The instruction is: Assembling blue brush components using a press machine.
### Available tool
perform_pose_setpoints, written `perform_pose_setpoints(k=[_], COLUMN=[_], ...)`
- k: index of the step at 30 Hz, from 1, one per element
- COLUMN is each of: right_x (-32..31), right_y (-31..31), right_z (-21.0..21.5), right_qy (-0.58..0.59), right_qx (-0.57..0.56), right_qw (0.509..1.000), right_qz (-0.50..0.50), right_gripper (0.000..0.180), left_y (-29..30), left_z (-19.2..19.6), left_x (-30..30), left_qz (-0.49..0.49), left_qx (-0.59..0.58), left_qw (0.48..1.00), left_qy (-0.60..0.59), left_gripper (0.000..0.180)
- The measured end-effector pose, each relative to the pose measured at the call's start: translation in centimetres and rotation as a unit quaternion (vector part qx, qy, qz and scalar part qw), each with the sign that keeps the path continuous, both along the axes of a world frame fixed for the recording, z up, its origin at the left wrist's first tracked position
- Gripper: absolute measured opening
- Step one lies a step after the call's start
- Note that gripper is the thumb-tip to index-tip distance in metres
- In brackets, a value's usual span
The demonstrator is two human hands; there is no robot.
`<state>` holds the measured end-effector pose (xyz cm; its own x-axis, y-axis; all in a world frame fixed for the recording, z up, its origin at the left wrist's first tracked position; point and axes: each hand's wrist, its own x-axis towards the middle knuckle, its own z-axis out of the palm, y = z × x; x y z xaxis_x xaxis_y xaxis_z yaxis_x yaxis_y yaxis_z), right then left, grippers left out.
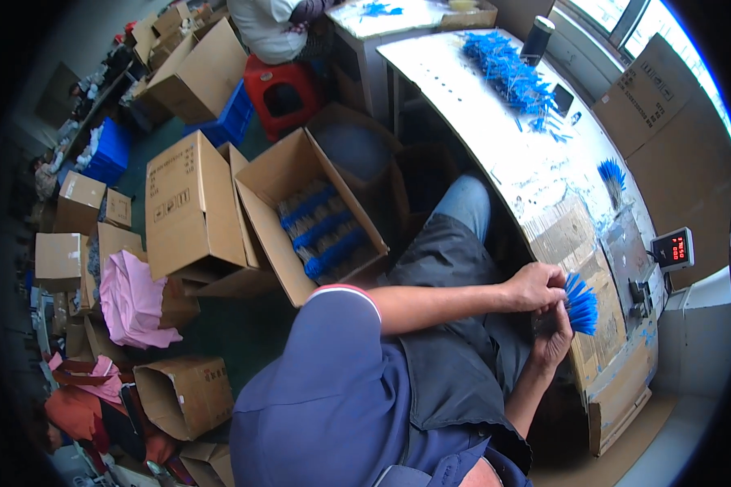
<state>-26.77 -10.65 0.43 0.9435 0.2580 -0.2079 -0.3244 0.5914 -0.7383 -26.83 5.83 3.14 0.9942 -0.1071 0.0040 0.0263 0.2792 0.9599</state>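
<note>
A fanned bundle of thin blue-ended sticks (pixel 581 305) is held over the cardboard-covered near edge of the workbench. My left hand (pixel 534 287) closes around its stem side, fingers pinched together. From below, my right hand (pixel 553 334) grips the same bundle, thumb up against the stems. The blue ends spread out to the right, while the stems are mostly hidden by my fingers. A smaller bunch of blue-ended sticks (pixel 612 180) lies farther along the bench, and a large loose pile of blue pieces (pixel 512 77) covers the far part.
The white workbench (pixel 439 69) curves along my right, with a small red-digit display (pixel 672 248) at its edge. An open carton (pixel 260 170) holding rows of blue-ended bundles stands left of my legs. Beyond are more cartons (pixel 175 207), a red stool (pixel 281 96) and a seated person (pixel 268 28).
</note>
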Motion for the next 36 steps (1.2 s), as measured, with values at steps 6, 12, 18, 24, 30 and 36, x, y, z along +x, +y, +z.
perform_pose_setpoints(k=[6,12,18,24,30,36], right_x=[0.5,2.9,3.8,2.3,1.6,0.0], right_y=[0.3,-2.4,-4.8,-2.6,-3.5,-5.6], right_z=[-1.2,-2.1,-0.9,0.5,-0.4,0.6], right_qy=[-0.001,0.002,-0.061,-0.15,-0.178,-0.128], right_qx=[0.006,0.012,-0.052,-0.258,-0.28,-0.214], right_qw=[0.998,0.981,0.992,0.942,0.934,0.958], right_qz=[-0.056,-0.194,-0.093,-0.151,-0.132,-0.143], right_gripper=[0.011,0.012,0.005,0.011,0.017,0.019], left_y=[0.0,-0.1,-0.4,-3.3,-5.1,-7.4], left_z=[-0.7,-0.3,-0.8,-1.0,-1.5,-1.6], left_x=[1.1,2.4,3.6,4.3,2.7,2.4], left_qz=[0.009,0.108,0.055,-0.005,-0.001,-0.055], left_qx=[0.039,-0.073,-0.003,0.003,0.015,0.035], left_qw=[0.999,0.991,0.998,1.0,0.999,0.997], left_qy=[-0.029,-0.022,0.007,0.013,0.029,0.046], left_gripper=[0.01,0.012,0.015,0.012,0.011,0.017])
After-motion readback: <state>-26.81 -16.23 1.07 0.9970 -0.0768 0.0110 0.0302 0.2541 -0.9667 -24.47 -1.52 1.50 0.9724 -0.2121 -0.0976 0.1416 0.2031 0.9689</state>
